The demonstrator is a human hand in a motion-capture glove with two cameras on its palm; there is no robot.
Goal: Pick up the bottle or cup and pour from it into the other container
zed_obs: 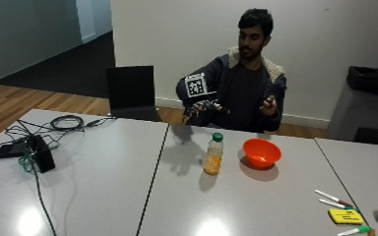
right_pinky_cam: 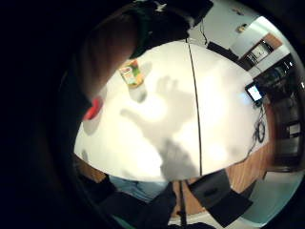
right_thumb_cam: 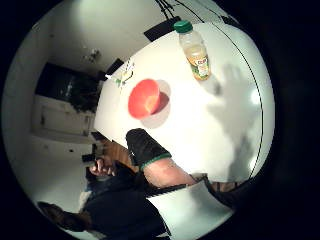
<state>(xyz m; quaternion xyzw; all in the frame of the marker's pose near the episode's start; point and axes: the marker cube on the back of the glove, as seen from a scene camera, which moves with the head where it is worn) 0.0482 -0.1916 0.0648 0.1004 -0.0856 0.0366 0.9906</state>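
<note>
A person is sitting at the far edge of the white table (zed_obs: 254, 206) with the gloved right hand (zed_obs: 202, 107) raised in the air above that edge, fingers hanging spread and relaxed, gripping nothing. The bare left hand (zed_obs: 267, 103) is also lifted off the table, fingers loosely curled, touching none of the task's things. The juice bottle (zed_obs: 212, 154), green cap on and orange liquid filling the lower part, is standing upright near the middle of the table, toward the far edge. The orange bowl (zed_obs: 262, 152) is sitting just beside it, apart from it, on the side nearer the marker pens (zed_obs: 333, 199) at the table's corner. A tangle of black cables (zed_obs: 38, 132) is lying toward the opposite end. Both palm views are showing the bottle (right_thumb_cam: 196, 49) (right_pinky_cam: 132, 74) and bowl (right_thumb_cam: 145, 98) well below the hand, with the hand's shadow falling on the tabletop next to the bottle. Step looks like pre-reach: nothing picked up, pour not started. Next move is probably calling for lowering the gloved hand to the bottle's body and wrapping it from the side. The cap is still on, so it would need removing before liquid can go into the bowl.
</note>
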